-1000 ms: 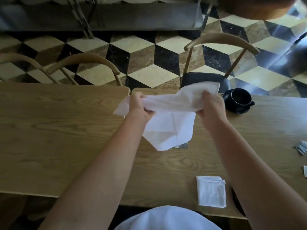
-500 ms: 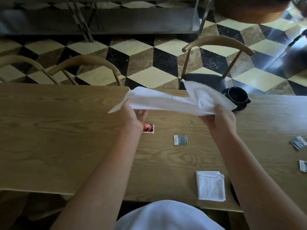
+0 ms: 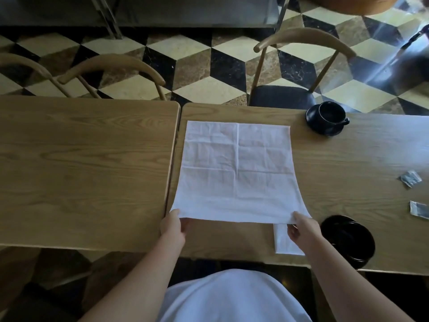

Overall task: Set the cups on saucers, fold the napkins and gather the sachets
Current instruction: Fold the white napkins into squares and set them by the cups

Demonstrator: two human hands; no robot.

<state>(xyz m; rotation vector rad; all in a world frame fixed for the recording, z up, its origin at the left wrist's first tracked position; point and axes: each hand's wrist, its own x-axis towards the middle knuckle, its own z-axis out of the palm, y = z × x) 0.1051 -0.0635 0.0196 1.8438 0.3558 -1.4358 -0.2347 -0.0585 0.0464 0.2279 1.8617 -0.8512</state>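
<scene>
I judge the napkin (image 3: 238,170) light and limp; my left hand (image 3: 172,226) and right hand (image 3: 301,230) pinch its near corners, best hold for folding.

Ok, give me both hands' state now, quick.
Left hand: pinching the napkin's near left corner.
Right hand: pinching its near right corner.

The folded napkin (image 3: 284,242) is partly covered by the spread napkin (image 3: 236,168) and the right hand (image 3: 304,231). The fingers (image 3: 293,232) of that hand are tucked under the cloth. The sachet (image 3: 419,209) is cut off by the right edge, and its print cannot be read.
</scene>
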